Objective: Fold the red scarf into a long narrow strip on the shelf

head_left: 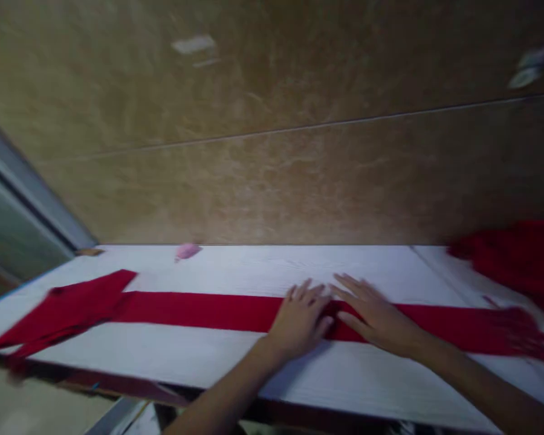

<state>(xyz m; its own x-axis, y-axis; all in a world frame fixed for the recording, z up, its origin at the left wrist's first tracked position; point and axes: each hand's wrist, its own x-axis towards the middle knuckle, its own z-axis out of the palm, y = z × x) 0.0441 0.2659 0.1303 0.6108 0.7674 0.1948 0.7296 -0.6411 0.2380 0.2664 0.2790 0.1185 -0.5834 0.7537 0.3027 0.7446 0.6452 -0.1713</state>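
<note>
A long red fringed scarf (199,309) lies stretched across the white wood-grain table (263,269), with a wider folded part at its left end and a tasselled fringe at its right end. My left hand (299,320) and my right hand (374,314) rest flat on the scarf side by side, fingers spread, their fingertips nearly meeting. Neither hand visibly grips the cloth. A bunched mass of red cloth (510,257) sits at the far right, beyond the fringe.
A small pink object (187,251) lies on the table's far edge. Behind the table rises a tan mottled wall (272,133). A grey metal frame (22,211) stands at the left, and the table's near edge runs just below my wrists.
</note>
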